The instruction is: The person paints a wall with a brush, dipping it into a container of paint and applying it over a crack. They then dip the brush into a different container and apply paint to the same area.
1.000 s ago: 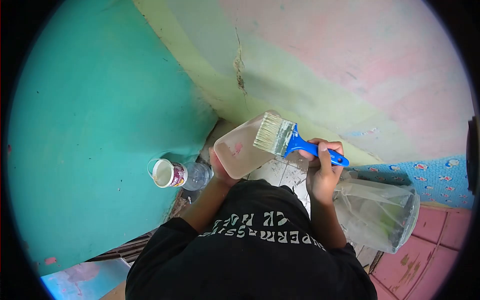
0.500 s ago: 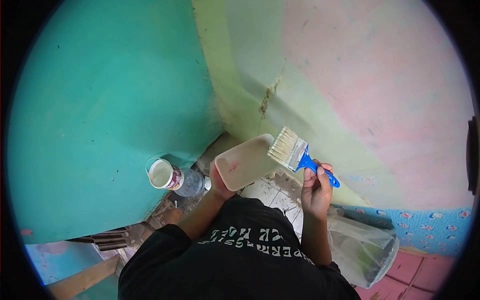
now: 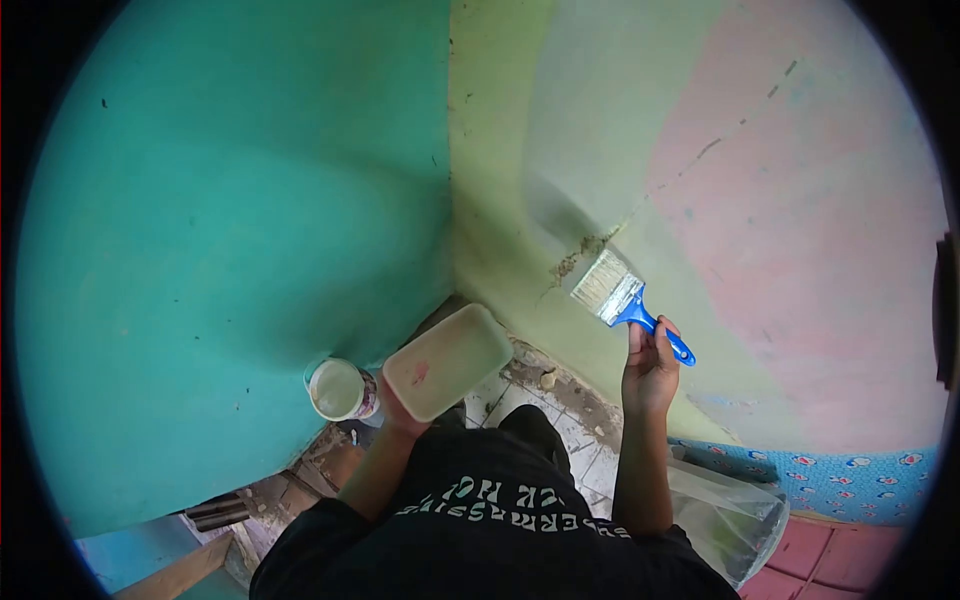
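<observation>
A wide paintbrush (image 3: 628, 304) with a blue handle is in my right hand (image 3: 651, 372), fingers closed round the handle. Its pale, paint-coated bristles point up and left, overlapping the wall just below a crumbled crack (image 3: 580, 257). My left hand (image 3: 398, 408) grips a shallow rectangular plastic tub (image 3: 447, 362) from its left side and underneath, so most of the fingers are hidden. The tub is tilted, and a pink smear shows on its inner bottom.
A white bucket (image 3: 338, 389) stands left of the tub by the green wall (image 3: 250, 200). Broken rubble (image 3: 320, 465) lies along that wall's foot. White floor tiles (image 3: 590, 460) show past my legs, and a clear plastic-covered container (image 3: 730, 520) sits at the lower right.
My view has tilted up and shifted left, showing more of the long crack. The brush now appears close below the crumbled spot. Both hands keep their holds.
</observation>
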Action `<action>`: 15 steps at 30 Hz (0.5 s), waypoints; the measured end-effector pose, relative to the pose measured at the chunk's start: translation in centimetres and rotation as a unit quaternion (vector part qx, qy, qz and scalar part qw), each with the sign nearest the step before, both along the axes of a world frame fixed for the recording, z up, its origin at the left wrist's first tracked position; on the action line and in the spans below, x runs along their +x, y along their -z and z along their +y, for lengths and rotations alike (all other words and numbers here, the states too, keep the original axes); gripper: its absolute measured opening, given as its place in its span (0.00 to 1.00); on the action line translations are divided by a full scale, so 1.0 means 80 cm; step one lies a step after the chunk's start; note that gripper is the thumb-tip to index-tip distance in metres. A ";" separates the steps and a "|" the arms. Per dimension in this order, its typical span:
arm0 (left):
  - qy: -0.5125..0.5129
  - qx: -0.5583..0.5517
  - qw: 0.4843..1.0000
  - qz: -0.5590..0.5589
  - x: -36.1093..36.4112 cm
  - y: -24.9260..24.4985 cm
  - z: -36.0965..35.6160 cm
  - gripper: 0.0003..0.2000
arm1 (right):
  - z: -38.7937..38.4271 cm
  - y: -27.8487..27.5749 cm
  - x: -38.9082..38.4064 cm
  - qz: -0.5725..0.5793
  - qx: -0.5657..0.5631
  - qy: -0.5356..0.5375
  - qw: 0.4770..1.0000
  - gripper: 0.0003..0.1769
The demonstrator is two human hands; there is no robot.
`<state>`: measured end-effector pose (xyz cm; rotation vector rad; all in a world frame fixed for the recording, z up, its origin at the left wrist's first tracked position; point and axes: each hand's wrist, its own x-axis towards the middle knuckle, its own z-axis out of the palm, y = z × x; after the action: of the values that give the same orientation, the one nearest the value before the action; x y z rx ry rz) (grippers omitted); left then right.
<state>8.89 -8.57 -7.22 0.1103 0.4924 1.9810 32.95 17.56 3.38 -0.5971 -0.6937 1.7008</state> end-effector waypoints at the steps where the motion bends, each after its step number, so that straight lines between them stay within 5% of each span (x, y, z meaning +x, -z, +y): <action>1: -0.007 0.018 0.997 -0.073 -0.004 -0.003 -0.007 0.38 | 0.006 0.002 -0.015 -0.057 0.048 0.007 0.997 0.09; 5: -0.040 -0.047 0.992 -0.106 -0.021 0.029 -0.030 0.39 | 0.036 0.066 -0.088 -0.263 0.207 0.009 0.942 0.09; 7: -0.045 -0.063 0.992 -0.103 -0.021 0.039 -0.047 0.40 | 0.049 0.121 -0.121 -0.370 0.316 0.022 0.873 0.07; 15: -0.065 -0.116 0.983 -0.124 -0.026 0.021 -0.048 0.43 | 0.105 0.239 -0.232 -0.517 0.553 -0.095 0.646 0.13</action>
<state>6.79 -12.43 -8.94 -0.3193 0.5736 2.0130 14.39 25.96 -15.77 -0.5235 -2.4323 0.6071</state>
